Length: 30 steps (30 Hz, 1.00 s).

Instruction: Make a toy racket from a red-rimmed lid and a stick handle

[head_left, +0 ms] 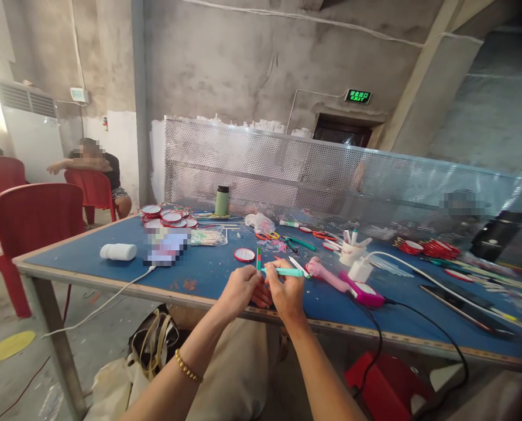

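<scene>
Near the table's front edge, my left hand (243, 286) is closed around the lower end of a thin stick with green and red on it (258, 255), which stands upright out of the fingers. My right hand (287, 292) grips a teal marker pen (291, 272) lying nearly level, its tip end against the stick. Both hands touch each other. Just beyond them lies a round white disc with a red rim (244, 255). A white pen (299, 268) rests to the right of the marker.
A pink and magenta device (366, 293) with a black cord lies at right, beside a white cup of pens (349, 252). At left are a white bottle (118, 252), a phone (167, 248) and piled red-rimmed discs (171, 217). A green tumbler (222, 200) stands behind. Another person sits far left.
</scene>
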Available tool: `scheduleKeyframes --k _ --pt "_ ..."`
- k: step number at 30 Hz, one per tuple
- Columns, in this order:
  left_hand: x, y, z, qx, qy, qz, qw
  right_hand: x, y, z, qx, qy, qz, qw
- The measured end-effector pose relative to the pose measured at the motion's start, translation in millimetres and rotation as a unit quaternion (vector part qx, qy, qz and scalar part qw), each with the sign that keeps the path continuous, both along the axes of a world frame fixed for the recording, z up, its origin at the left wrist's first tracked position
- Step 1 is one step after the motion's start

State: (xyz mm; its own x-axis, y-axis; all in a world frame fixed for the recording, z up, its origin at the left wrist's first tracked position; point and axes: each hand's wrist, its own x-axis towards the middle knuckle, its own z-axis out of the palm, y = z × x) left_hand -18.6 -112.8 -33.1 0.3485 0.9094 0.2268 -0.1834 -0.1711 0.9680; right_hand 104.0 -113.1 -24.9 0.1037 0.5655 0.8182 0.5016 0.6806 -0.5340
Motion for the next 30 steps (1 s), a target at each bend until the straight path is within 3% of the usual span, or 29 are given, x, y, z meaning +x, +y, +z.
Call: scheduleKeyframes --k 9,30 --pt "-0.2 -1.6 -0.1 0.005 0.006 -0.008 1.000 -1.0 1.2 2.2 -0.041 0.076 0.048 0.995" --pt "-0.7 -2.4 -0.2 0.019 0.006 -0.006 1.000 -0.8 1.9 1.2 -0.026 0.078 0.029 0.996"
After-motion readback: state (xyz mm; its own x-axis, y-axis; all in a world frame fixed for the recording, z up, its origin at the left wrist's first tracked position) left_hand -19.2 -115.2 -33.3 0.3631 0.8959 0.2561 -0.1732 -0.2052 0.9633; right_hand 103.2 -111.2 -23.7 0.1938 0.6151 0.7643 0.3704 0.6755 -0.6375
